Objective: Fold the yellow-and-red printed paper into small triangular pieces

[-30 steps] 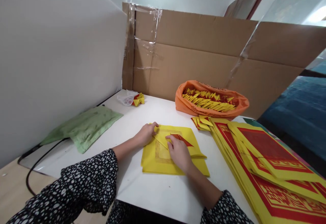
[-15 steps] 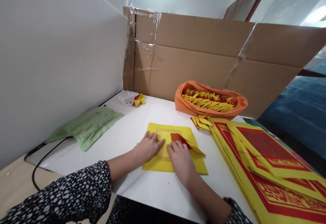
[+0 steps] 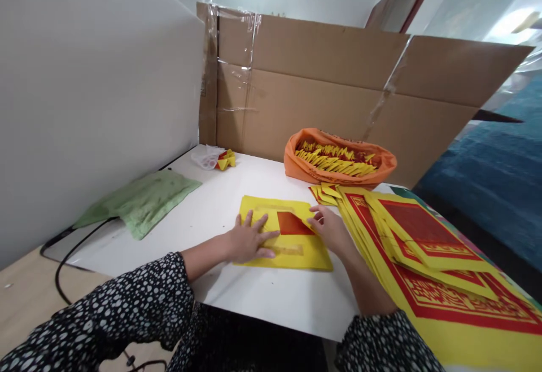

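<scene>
A yellow paper sheet [image 3: 296, 250] with a red printed patch lies folded on the white table [image 3: 271, 298] in front of me. My left hand [image 3: 248, 239] presses flat on its left half, fingers spread. At the sheet's right edge, my right hand [image 3: 330, 228] rests with its fingers on the folded layer beside the red patch. Both sleeves are black with white dots.
A fanned stack of large yellow-and-red sheets [image 3: 427, 265] fills the right side. An orange bag [image 3: 339, 160] of folded yellow pieces stands at the back, before a cardboard screen [image 3: 339, 90]. A green cloth [image 3: 139, 200], a black cable and a clear bag [image 3: 209, 157] lie left.
My right hand slid from the middle of the sheet out to its right edge, flattening the fold. The left hand shifted down and spread flat on the sheet.
</scene>
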A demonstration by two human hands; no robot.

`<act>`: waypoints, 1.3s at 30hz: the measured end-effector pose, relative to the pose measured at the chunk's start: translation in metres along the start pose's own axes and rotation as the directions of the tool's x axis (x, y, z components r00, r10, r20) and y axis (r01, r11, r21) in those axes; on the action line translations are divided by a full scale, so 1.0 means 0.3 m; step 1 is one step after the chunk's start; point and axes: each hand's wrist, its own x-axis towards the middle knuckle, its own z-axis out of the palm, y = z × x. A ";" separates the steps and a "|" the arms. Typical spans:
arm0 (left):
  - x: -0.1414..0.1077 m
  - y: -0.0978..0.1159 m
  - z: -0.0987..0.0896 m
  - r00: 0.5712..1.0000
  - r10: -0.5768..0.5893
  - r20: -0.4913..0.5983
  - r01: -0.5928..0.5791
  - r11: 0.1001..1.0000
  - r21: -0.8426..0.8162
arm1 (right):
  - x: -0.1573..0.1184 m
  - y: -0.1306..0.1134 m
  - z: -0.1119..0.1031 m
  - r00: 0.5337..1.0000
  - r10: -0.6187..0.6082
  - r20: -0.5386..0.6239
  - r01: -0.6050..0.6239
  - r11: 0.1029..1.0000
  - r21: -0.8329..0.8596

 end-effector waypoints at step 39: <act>0.118 -0.063 0.025 0.906 -0.245 -0.345 0.024 0.844 -0.535 | -0.039 -0.024 0.177 0.890 -0.429 0.151 0.449 0.883 -0.135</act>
